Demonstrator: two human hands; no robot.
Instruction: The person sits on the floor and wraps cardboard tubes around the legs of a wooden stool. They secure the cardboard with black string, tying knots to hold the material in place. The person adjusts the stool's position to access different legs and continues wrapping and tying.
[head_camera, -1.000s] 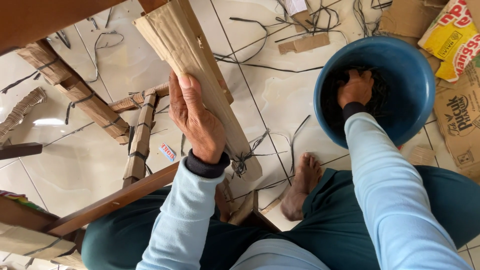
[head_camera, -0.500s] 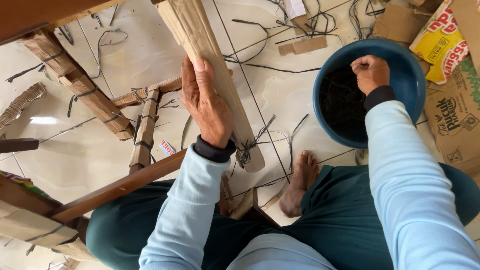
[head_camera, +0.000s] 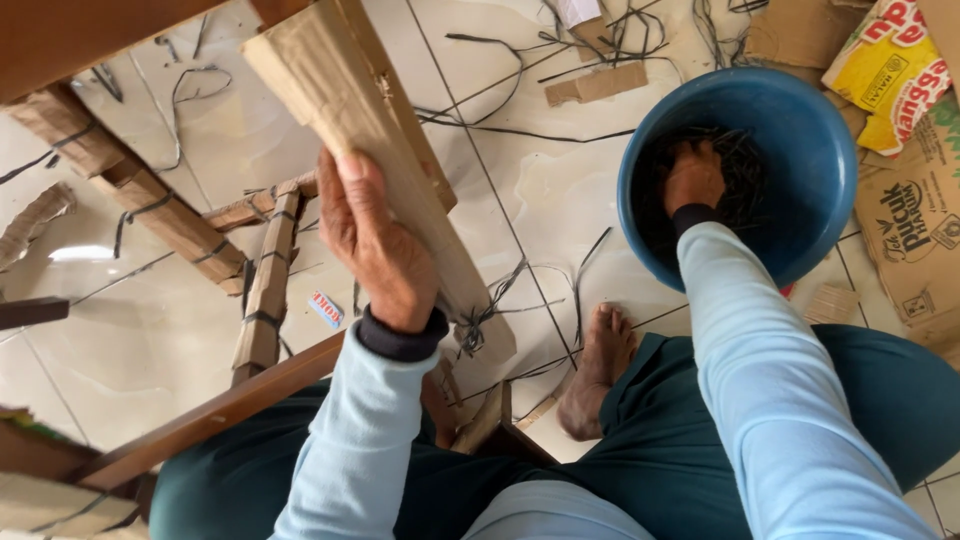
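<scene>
Head view: left hand (head_camera: 375, 250) wrapped around long folded cardboard bundle (head_camera: 370, 150), brown, creased, tied with black strap near lower end, held slanted above floor. Right hand (head_camera: 693, 178) down in blue basin (head_camera: 800, 150) among black straps (head_camera: 745, 175); finger closure hidden. Glossy cream tile floor (head_camera: 150, 340), strewn with strap offcuts, cardboard scraps.

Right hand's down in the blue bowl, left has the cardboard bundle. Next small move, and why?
Probably pinch one black strip and lift it out: the right hand sits among loose strips in the blue bowl, while the left hand grips the cardboard bundle.
</scene>
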